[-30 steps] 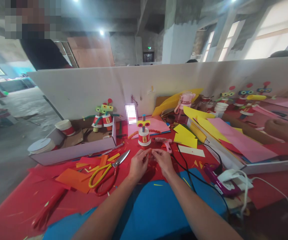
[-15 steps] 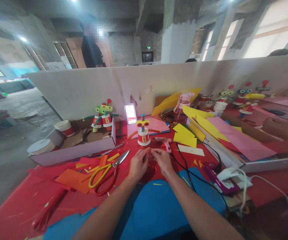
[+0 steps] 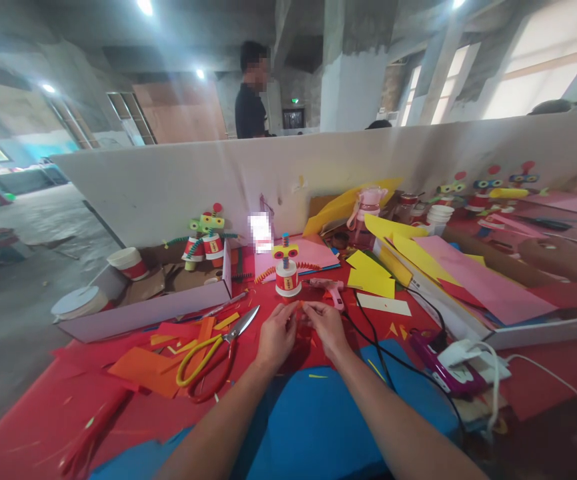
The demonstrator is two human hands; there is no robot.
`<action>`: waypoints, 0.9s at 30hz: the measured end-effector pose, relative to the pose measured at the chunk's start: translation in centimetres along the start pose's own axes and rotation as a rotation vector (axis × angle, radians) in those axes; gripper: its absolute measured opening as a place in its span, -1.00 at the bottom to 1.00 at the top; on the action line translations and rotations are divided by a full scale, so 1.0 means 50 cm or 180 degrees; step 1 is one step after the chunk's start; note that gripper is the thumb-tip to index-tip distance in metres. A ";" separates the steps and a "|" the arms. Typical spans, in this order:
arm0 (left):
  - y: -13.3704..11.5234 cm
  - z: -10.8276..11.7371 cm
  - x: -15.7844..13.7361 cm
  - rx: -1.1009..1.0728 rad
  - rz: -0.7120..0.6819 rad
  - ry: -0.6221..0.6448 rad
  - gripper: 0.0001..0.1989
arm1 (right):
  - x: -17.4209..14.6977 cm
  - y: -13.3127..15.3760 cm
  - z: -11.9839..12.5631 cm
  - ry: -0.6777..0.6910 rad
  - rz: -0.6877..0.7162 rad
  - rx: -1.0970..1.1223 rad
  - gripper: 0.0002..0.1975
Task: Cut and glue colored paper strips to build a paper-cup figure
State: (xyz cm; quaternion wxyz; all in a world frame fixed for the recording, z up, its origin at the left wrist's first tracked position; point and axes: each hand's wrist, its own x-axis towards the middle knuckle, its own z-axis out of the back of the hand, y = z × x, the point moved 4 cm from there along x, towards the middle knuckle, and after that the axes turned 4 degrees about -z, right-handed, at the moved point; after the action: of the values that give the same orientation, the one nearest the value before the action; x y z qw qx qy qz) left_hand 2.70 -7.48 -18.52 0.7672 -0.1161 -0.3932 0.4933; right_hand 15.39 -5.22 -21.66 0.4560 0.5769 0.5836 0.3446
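While the left hand point(image 3: 276, 338) and right hand point(image 3: 325, 327) together pinch a tiny orange piece point(image 3: 301, 305), the paper-cup robot point(image 3: 283, 285) just beyond on the tabletop point(image 3: 246, 352) has eyes point(image 3: 286, 253) and coiled arms point(image 3: 308, 267) but lacks the red disc point(image 3: 217, 208) topping the boxed robot point(image 3: 213, 247).

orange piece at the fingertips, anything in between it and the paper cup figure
Nothing visible stands between the orange piece and the paper cup figure just beyond the left hand and right hand. The pink glue gun lies to the right, outside that gap.
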 end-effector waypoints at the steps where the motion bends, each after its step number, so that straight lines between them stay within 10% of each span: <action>1: -0.001 -0.001 -0.001 0.0050 -0.0006 0.0028 -0.66 | 0.001 -0.002 0.000 0.0025 -0.0006 0.0049 -0.68; 17: -0.011 -0.008 -0.008 0.0536 -0.0363 0.0238 -0.57 | 0.013 -0.017 0.003 0.0219 0.0014 0.0194 -0.61; 27: 0.008 0.002 0.005 -0.0645 0.0110 -0.0064 -0.78 | 0.006 -0.003 0.004 0.0151 0.0160 0.0002 -0.67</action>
State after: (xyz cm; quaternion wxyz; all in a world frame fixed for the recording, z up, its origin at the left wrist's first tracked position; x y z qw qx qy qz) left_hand 2.41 -7.12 -18.57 0.7390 -0.1949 -0.4466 0.4653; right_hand 15.53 -4.95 -21.91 0.4330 0.5832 0.5796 0.3693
